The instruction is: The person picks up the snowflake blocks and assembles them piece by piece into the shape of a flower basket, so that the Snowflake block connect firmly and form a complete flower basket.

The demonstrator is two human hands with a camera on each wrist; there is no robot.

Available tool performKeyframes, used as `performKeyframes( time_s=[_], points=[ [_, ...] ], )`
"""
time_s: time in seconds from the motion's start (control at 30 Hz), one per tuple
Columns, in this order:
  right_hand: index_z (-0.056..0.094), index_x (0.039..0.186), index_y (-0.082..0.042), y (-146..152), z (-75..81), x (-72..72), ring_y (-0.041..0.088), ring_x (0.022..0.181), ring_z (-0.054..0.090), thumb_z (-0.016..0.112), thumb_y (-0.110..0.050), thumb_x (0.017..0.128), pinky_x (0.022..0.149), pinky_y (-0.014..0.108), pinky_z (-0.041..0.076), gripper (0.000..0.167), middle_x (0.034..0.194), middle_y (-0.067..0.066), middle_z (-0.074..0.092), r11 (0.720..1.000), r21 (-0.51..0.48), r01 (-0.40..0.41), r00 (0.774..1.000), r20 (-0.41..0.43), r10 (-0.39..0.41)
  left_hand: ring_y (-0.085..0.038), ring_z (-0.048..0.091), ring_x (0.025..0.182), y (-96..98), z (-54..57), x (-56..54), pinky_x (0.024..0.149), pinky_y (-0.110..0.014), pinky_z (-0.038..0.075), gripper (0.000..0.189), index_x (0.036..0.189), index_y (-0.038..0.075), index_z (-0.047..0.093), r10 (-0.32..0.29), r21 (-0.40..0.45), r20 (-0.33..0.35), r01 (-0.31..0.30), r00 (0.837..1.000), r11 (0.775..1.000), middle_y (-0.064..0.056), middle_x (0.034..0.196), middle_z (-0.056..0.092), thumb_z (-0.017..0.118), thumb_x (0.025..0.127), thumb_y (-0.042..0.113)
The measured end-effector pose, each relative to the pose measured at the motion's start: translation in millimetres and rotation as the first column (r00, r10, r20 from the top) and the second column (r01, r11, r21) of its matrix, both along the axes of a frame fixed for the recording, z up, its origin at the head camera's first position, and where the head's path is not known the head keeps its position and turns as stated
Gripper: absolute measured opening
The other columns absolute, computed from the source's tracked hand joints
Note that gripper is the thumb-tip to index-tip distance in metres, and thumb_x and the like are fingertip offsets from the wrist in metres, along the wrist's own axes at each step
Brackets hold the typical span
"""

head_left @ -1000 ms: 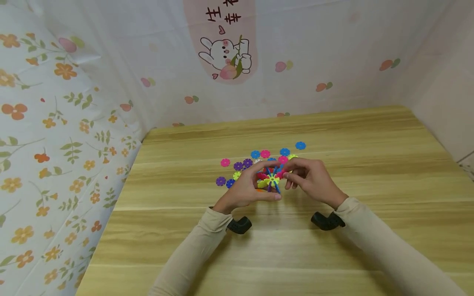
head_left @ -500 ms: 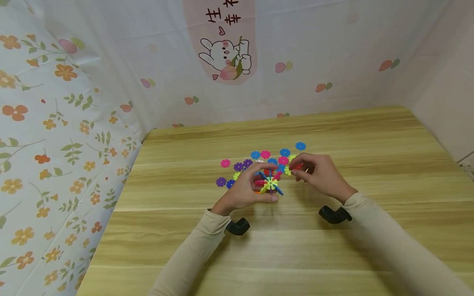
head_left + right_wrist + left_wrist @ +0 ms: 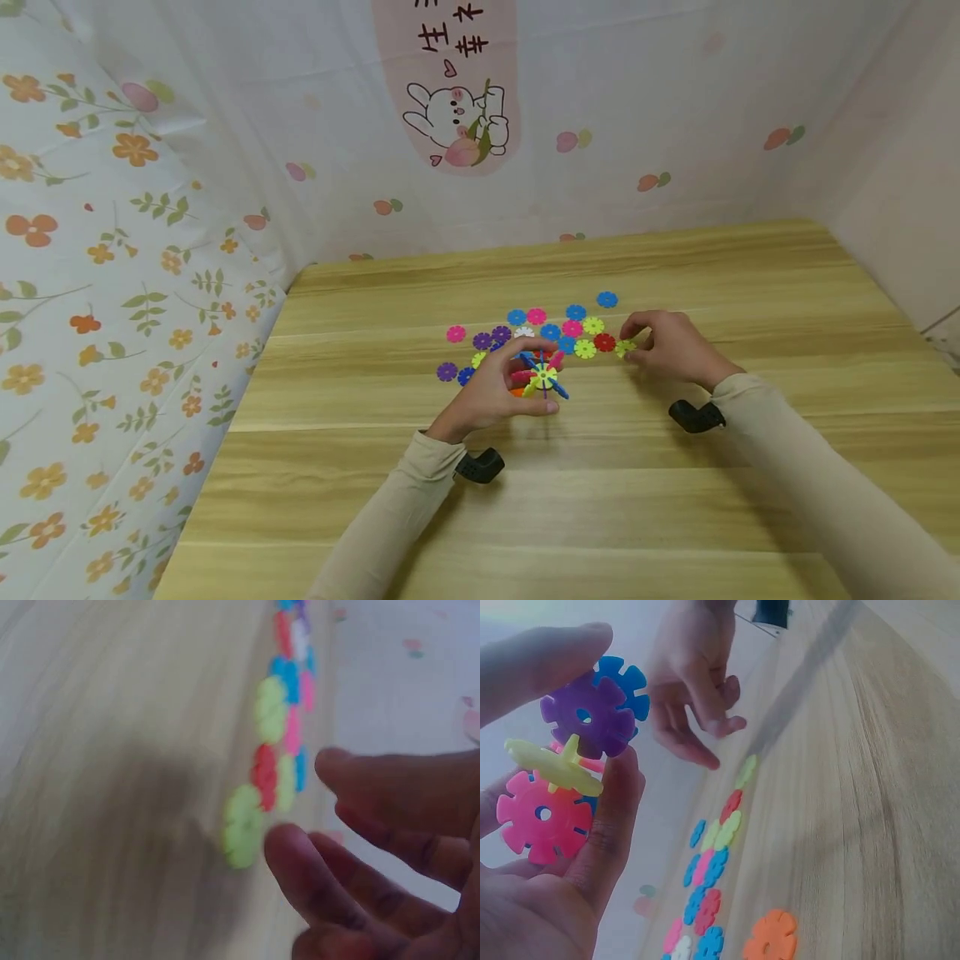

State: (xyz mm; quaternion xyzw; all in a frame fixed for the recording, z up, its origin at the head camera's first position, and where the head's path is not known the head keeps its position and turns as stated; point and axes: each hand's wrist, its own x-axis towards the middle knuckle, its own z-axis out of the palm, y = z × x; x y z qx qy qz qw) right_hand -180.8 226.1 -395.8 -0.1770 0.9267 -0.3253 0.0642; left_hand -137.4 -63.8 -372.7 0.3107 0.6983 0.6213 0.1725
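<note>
Fingers (image 3: 615, 832) of a person's left hand (image 3: 491, 387) grip a many-coloured cluster of slotted discs (image 3: 543, 377), while the right hand (image 3: 678, 348), its fingers bent, parted and holding nothing, hangs beside a yellow-green disc (image 3: 626, 349) on a wooden table (image 3: 637, 517).

Nearest, a left sleeve (image 3: 390, 517) and a right sleeve (image 3: 810, 467), both beige, slant in from either side, with a left black device (image 3: 481, 466) and a right black device (image 3: 696, 417) jutting out at the wrists.

Beyond them the cluster is held above the wood, between the two hands, the left thumb on its near side and other fingers on its far side. One yellow-green face is turned near; blue, pink, purple and yellow discs stand out from it like spokes. The left wrist view shows a purple disc (image 3: 585, 712) and a pink disc (image 3: 544, 814) within it, and on the table an orange disc (image 3: 771, 930).

Right of the cluster, the blurred right wrist view puts a fingertip (image 3: 289, 847) just beside the yellow-green disc; contact cannot be told. A red disc (image 3: 604, 342) lies just left of that disc. Farther left are a white disc (image 3: 524, 333) and purple discs (image 3: 482, 341). Farthest out on the right lies a blue disc (image 3: 607, 299).

Past the table's far edge hangs a pale cloth (image 3: 660, 83) bearing a rabbit drawing (image 3: 450, 117); at left, a flowered cloth (image 3: 165, 292).
</note>
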Motion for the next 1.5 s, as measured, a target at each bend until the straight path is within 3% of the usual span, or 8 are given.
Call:
performKeyframes(
  time_s=[0.13,0.3,0.57,0.73,0.97,1.07,1.23,1.5],
  points=[
    [0.063,0.097,0.002,-3,-11.3,-5.3,0.02,0.068,0.051,0.074,-0.005,0.075,0.066,0.039,0.046,0.026,0.094,0.013,0.063,0.994,0.113,0.009,0.999,-0.051,-0.004,-0.028,0.05,0.113,-1.7,-9.3,-4.1,0.091,-0.035,0.045,0.061,0.131,0.002,0.044,-0.004,0.013,-0.018,0.004,1.0,1.0,-0.013,0.132,0.042,0.073,0.077,-0.001],
    [0.062,0.097,0.002,-9,-17.0,-5.1,0.027,0.078,0.054,0.075,-0.006,0.074,0.074,0.046,0.046,0.027,0.089,0.013,0.061,0.978,0.206,0.021,0.995,-0.098,-0.001,-0.029,0.05,0.112,-1.4,-0.1,0.7,0.091,-0.037,0.045,0.062,0.13,0.0,0.044,0.0,-0.003,-0.018,0.0,1.0,1.0,-0.016,0.132,0.042,0.073,0.076,-0.001],
    [0.064,0.091,0.001,-5,-21.3,-2.6,0.026,0.075,0.049,0.075,-0.001,0.072,0.066,0.04,0.043,0.022,0.079,0.011,0.056,0.987,0.144,0.065,0.995,-0.083,-0.053,-0.031,0.051,0.11,0.0,3.1,1.4,0.095,-0.042,0.042,0.064,0.131,-0.003,0.041,0.006,-0.001,-0.033,-0.007,0.999,1.0,-0.018,0.131,0.043,0.073,0.076,-0.003],
    [0.068,0.088,-0.001,-2,-22.3,3.9,0.021,0.071,0.049,0.069,-0.001,0.079,0.064,0.036,0.043,0.009,0.08,0.007,0.06,0.99,0.13,0.045,0.997,-0.071,-0.036,-0.027,0.054,0.105,3.4,4.0,1.0,0.094,-0.038,0.042,0.062,0.131,-0.001,0.042,0.007,-0.024,-0.035,-0.008,0.999,1.0,-0.017,0.129,0.044,0.072,0.077,-0.001],
    [0.067,0.099,-0.004,-8,-19.2,10.3,0.011,0.054,0.054,0.063,-0.001,0.085,0.054,0.029,0.045,0.015,0.067,0.0,0.062,1.0,-0.003,0.005,0.999,-0.041,-0.005,-0.024,0.049,0.113,6.0,4.8,-1.1,0.094,-0.035,0.042,0.059,0.133,0.004,0.044,0.033,-0.069,-0.024,-0.035,0.999,0.997,-0.009,0.131,0.044,0.071,0.08,0.005],
    [0.067,0.102,-0.004,-12,-16.7,12.5,0.011,0.055,0.054,0.061,0.0,0.087,0.057,0.028,0.044,0.016,0.061,-0.002,0.06,0.999,-0.04,-0.003,0.999,-0.032,0.001,-0.022,0.049,0.113,6.6,-5.6,-5.7,0.092,-0.035,0.043,0.059,0.133,0.009,0.045,0.041,-0.073,-0.016,-0.042,0.999,0.996,-0.004,0.132,0.044,0.072,0.081,0.007],
    [0.063,0.111,0.001,-20,-7.9,19.6,0.021,0.061,0.059,0.057,0.004,0.089,0.054,0.027,0.048,0.023,0.071,0.006,0.063,0.985,-0.165,-0.045,0.999,0.003,0.046,-0.02,0.054,0.106,7.2,-22.5,-12.6,0.088,-0.034,0.046,0.06,0.132,0.021,0.047,0.055,-0.067,0.006,-0.055,0.998,0.996,0.004,0.129,0.046,0.075,0.079,0.013],
    [0.06,0.101,-0.005,-37,8.4,31.0,0.027,0.061,0.061,0.063,-0.002,0.087,0.053,0.029,0.05,0.014,0.076,0.005,0.063,0.95,-0.303,-0.073,0.997,-0.055,0.059,-0.021,0.052,0.109,7.1,-24.2,-14.0,0.082,-0.034,0.05,0.06,0.133,0.026,0.047,0.049,-0.047,0.001,-0.049,0.999,0.998,0.007,0.135,0.039,0.075,0.08,0.02]
  ],
)
